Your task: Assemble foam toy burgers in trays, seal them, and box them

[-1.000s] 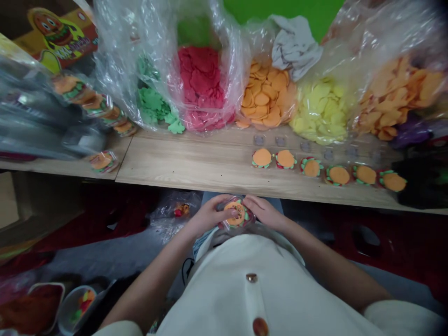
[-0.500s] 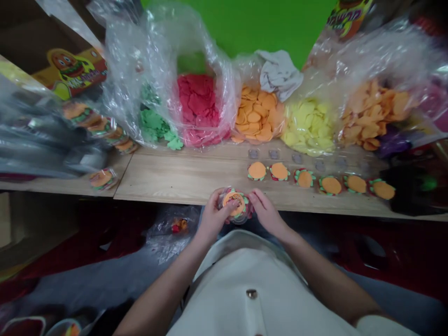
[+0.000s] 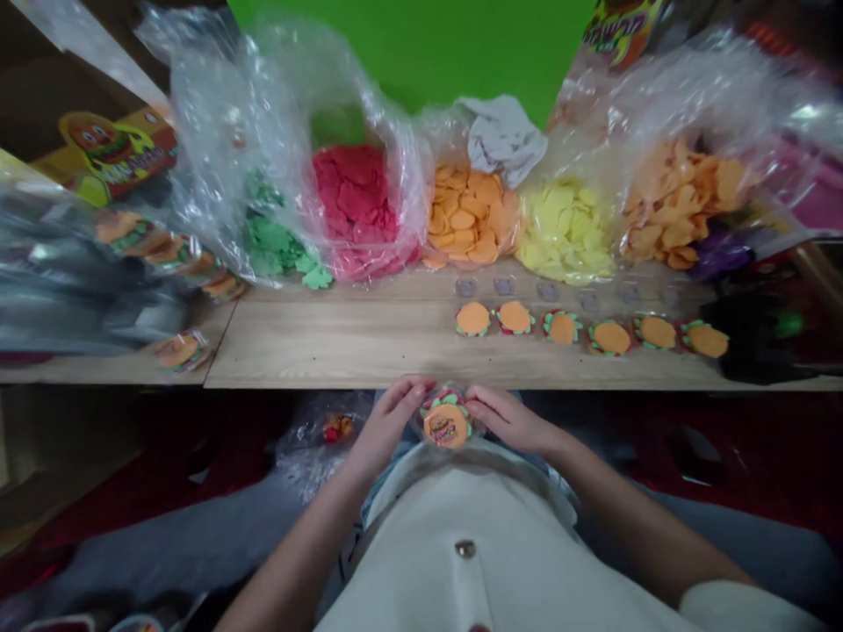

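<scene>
Head view: toy burger sits between hands.

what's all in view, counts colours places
held burger: 1, orange-green, table's near side
row burgers: 6, orange tops, table's right
small parts: about 6, clear, behind row burgers
left burgers: several, orange-green, table's left
bagged piles: 5, green, red, orange, yellow, orange, table back
cloth: 1, white, back centre
panel: 1, green, back
cartoon prints: 2, multicoloured, upper corners
black item: 1, black, right end
table: 1, pale wood, centre
lower bag: 1, clear, below table edge
shirt: 1, white, bottom
left fingers: 1 set, burger's left
right fingers: 1 set, burger's right
</scene>
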A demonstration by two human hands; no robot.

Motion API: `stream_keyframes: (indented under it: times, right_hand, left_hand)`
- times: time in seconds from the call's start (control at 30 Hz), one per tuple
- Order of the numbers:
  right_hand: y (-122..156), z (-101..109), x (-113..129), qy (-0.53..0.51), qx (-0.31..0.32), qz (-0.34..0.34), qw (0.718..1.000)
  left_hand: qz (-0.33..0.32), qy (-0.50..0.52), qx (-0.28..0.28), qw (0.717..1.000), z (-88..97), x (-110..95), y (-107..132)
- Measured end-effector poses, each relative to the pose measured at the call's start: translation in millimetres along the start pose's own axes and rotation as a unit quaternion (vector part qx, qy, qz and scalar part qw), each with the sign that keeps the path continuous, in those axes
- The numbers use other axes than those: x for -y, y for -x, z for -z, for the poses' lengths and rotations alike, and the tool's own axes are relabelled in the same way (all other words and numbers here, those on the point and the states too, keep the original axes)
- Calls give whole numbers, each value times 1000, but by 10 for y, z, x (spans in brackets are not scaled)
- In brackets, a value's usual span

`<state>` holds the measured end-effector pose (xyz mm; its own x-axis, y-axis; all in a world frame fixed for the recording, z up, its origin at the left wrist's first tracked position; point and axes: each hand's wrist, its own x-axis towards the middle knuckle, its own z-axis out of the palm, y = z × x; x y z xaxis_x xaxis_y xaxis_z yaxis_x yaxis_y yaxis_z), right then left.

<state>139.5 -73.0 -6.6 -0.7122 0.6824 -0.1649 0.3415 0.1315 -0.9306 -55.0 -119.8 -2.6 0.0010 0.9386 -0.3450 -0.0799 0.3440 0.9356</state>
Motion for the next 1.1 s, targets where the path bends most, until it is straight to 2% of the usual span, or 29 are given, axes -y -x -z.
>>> stream_keyframes:
  times: [0.07,0.1,0.17,0.33,0.43,0.5,0.6,0.67,0.9,1.0,1.1]
  right_hand:
    - [75,43,10,54,87,8,995]
    - [106,39,19,74,116,11,990]
    - [173,-7,36,99,132,8,986]
    - [396,-227,0,131,70,-29,989]
    - [456,-357,-64,128,43,-52,989]
    - [441,-419,-90,136,35,-50,989]
    - [387,-464,-103,149,41,-13,988]
    - [358,-469,-108,148,54,8,988]
    - [265,-384,-75,108,78,2,991]
    - [212,-344,-52,99,92,17,991]
    - [205,-345,-73,89,90,42,991]
  left_hand:
    - [36,-64,123,990,73,-43,10]
    - [51,-79,167,982,86,-59,16]
    - [73,-85,195,974,73,-65,49]
    - [48,-128,116,984,0,18,215]
    - [60,-139,84,985,25,23,268]
    - [50,-169,95,980,73,-11,281]
    - [15,-233,133,963,157,-65,297]
    - [12,-242,140,960,192,-66,314]
    - [92,-115,107,983,141,43,319]
    - [134,-20,119,984,140,64,330]
    - [154,64,100,981,164,86,379]
